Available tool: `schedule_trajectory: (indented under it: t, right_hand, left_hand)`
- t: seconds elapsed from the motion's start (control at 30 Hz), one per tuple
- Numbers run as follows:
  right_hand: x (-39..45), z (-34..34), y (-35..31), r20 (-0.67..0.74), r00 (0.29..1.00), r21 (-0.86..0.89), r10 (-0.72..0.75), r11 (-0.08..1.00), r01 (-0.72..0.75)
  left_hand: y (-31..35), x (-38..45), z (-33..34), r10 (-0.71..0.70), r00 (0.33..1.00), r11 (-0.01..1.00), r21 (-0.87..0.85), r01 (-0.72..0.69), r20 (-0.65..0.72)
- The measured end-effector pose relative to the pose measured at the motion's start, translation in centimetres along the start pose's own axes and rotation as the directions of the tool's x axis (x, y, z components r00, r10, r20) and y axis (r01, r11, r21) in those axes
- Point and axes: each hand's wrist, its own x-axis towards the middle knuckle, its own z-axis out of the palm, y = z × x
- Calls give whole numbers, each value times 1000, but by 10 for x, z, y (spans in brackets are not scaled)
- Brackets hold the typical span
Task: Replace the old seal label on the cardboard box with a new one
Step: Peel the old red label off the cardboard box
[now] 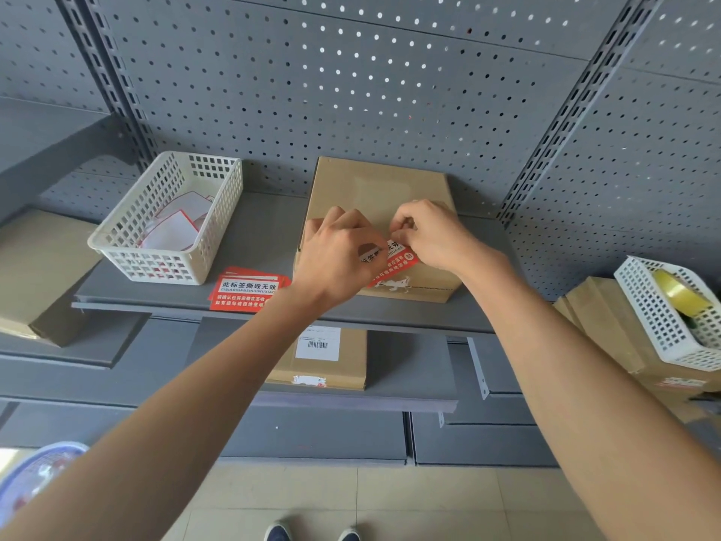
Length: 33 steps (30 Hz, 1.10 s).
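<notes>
Pinching red seal label (396,259) reading "此标签撕毁无效", both hands.

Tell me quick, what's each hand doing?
Left hand: closed on the red seal label.
Right hand: fingers pinching the same label over the cardboard box.

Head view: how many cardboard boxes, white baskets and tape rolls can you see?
Cardboard boxes: 4 (on the shelf under the hands, far left, lower shelf, right under the basket)
White baskets: 2 ()
Tape rolls: 1
Total: 7
</notes>
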Motion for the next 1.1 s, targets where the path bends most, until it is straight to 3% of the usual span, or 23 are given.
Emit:
schedule_trajectory:
  t: [0.17,0.43,1.1]
  right_hand:
    - [-4,4,-3,-43,999,-31,-1,1000,0]
    - [-29,26,14,-330,940,126,-86,983,134]
    - [-27,26,10,-304,948,112,-95,985,135]
  left_hand:
    - [0,-1,1,1,1000,1000,-2,-1,-15]
    - [-4,-4,4,15,999,1000,17,-14,-29]
    - [-2,-4,5,12,999,999,42,-10,-39]
